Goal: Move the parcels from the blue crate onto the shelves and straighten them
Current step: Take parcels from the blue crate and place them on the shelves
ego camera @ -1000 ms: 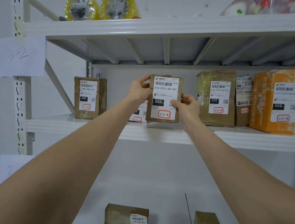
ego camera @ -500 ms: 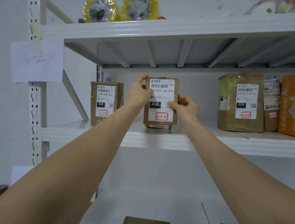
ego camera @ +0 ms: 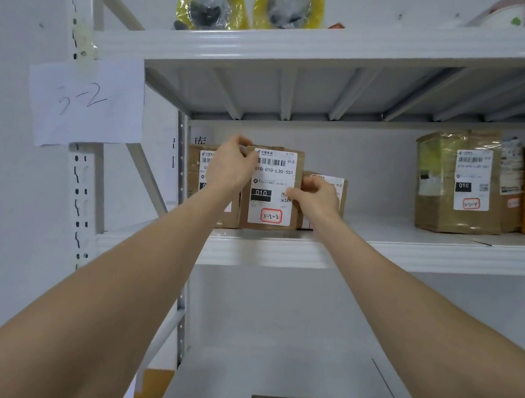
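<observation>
Head view: the parcel point(ego camera: 272, 188) is down now. A second ago you had it hanging just off the middle shelf point(ego camera: 414, 247); now its bottom edge meets that shelf's front lip, towards the shelf's left end, label facing you and standing upright. Your left grip point(ego camera: 230, 165) is still curled round the top left corner, and your right grip point(ego camera: 315, 198) still pinches the right edge at mid-height, so neither has let go. It has landed between two brown boxes: one point(ego camera: 196, 171) at the shelf's left end, half hidden by your left grip, and one point(ego camera: 326, 180) further back on the shelf. The base looks flat, though the lip hides the contact. So this one is placed, I'd say; squaring it with its neighbours and releasing is what's left.
</observation>
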